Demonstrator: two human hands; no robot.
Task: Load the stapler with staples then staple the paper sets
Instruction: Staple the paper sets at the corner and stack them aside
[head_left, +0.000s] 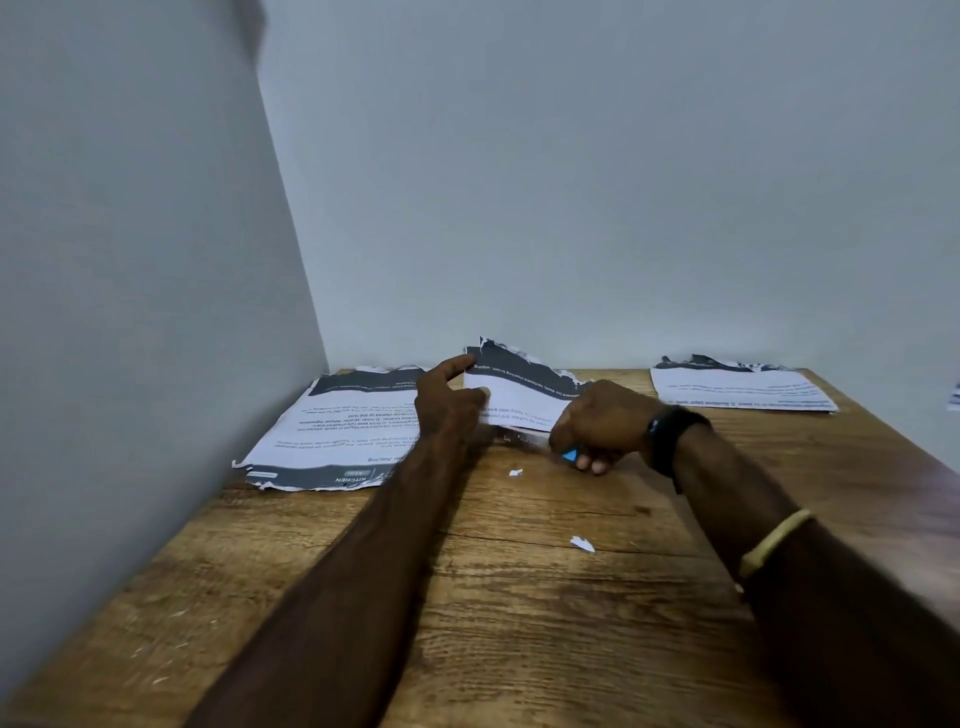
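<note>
A set of printed papers (519, 387) with a torn dark band stands lifted off the wooden table (519, 597) at its far middle. My left hand (449, 405) pinches its left edge, forefinger up at the top corner. My right hand (602, 426) is closed over a small blue stapler (570, 455) at the set's lower right corner; only a blue tip shows under my fingers. A second paper set (332, 431) lies flat at the left by the wall. A third set (737, 387) lies at the far right.
Small torn paper scraps (582, 543) lie on the wood in front of my hands. Grey walls close the table on the left and at the back. A black watch sits on my right wrist.
</note>
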